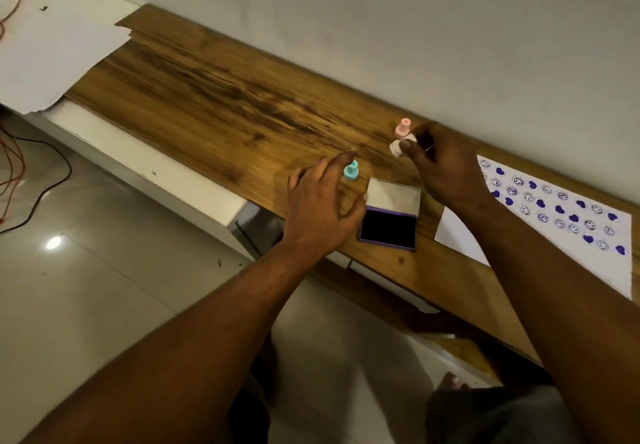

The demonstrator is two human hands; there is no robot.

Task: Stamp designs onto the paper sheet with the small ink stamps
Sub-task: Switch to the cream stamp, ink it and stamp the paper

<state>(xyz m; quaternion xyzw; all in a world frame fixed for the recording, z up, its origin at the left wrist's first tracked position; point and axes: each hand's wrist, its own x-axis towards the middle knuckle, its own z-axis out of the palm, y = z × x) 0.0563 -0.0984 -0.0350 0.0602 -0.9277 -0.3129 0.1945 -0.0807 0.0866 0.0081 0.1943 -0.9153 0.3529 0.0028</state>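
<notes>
A white paper sheet (pixel 568 235) lies at the right of the wooden table (pixel 221 97), covered with several purple hearts and smiley faces. An open purple ink pad (pixel 389 225) sits near the front edge, lid tipped back. A small blue stamp (pixel 351 170) stands upright just past my left hand (pixel 322 208), whose fingers are spread, the forefinger reaching over the stamp. My right hand (pixel 443 163) pinches a pale pink stamp (pixel 398 147) between thumb and fingers. Another pink stamp (pixel 402 128) stands right behind it near the wall.
White sheets (pixel 59 52) lie at the table's far left end, over a white ledge. Red and black cables (pixel 20 173) trail on the tiled floor at left. The wall runs close along the table's back edge. My knee and foot show below the table.
</notes>
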